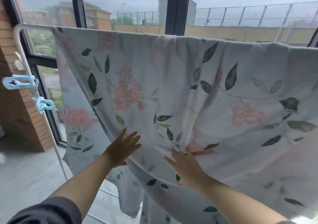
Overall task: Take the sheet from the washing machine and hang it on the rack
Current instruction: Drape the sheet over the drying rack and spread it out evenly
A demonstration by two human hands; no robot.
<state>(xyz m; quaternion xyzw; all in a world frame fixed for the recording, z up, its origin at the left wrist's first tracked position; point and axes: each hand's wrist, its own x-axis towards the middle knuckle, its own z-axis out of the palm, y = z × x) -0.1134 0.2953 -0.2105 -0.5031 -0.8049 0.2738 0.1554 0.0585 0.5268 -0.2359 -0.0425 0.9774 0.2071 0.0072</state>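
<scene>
A pale sheet [180,79] printed with pink flowers and green leaves hangs over the top bar of a white drying rack [25,63], spread wide in front of the window. My left hand [122,148] lies flat against the cloth low down, fingers straight and spread. My right hand [185,167] presses on the sheet a little to the right, fingers straight, next to a bunch of folds. A lower part of the sheet droops below both hands.
Two light blue clothes pegs [20,83] [45,104] are clipped on the rack's left leg. A brick wall [20,120] stands at the left. Large windows with dark frames [177,8] are behind the rack. A grey tiled floor [25,177] lies below.
</scene>
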